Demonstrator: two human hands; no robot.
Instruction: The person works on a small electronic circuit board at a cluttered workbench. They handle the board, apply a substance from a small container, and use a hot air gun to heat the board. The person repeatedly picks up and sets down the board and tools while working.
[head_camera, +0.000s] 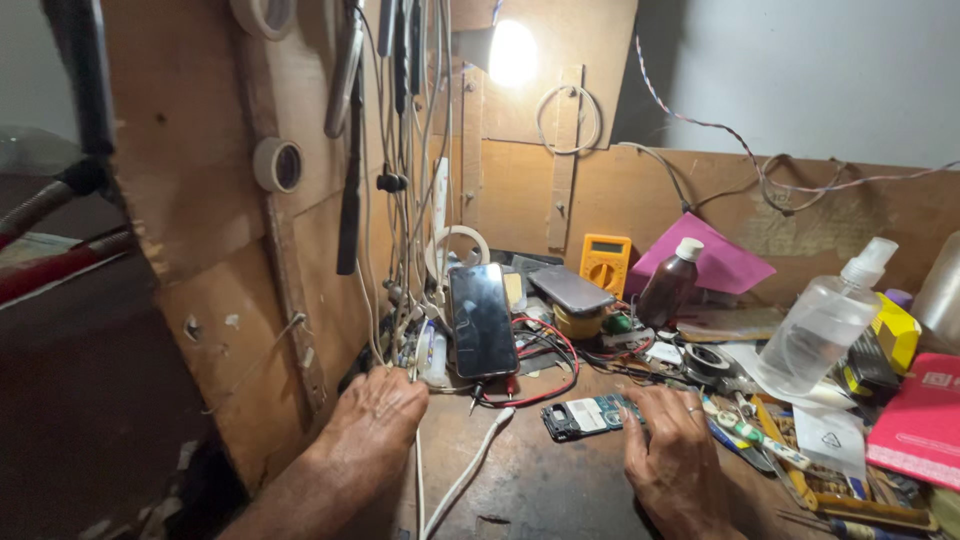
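Left hand (375, 415) lies knuckles up at the foot of the brown wooden side panel (215, 210), fingers curled into the bundle of white hanging cables (410, 200); whether it pinches one cannot be told. A white cable (465, 470) runs across the dark wooden bench top (540, 485) just right of this hand.

Right hand (672, 450) rests palm down on the bench, fingers spread and loose, gripping nothing, ring on one finger. Its fingertips touch the right end of the small bare green phone circuit board (583, 415), which lies flat on the bench between the two hands, nearer the right.

Behind the board: black-screened smartphone (482, 320) leaning upright against the cables, red and black probe leads (545, 375) looped at its base. Further back, a second dark phone (570, 290) lying tilted on a yellow tin, a yellow digital multimeter (605, 262), a brown bottle with white cap (668, 285), pink paper sheet (715, 262).

Right of the right hand: clear plastic spray bottle (825, 325) lying tilted, red flat box (920, 420), scattered small hand tools (790, 460). Rolls of tape (277, 165) hang on the panel.
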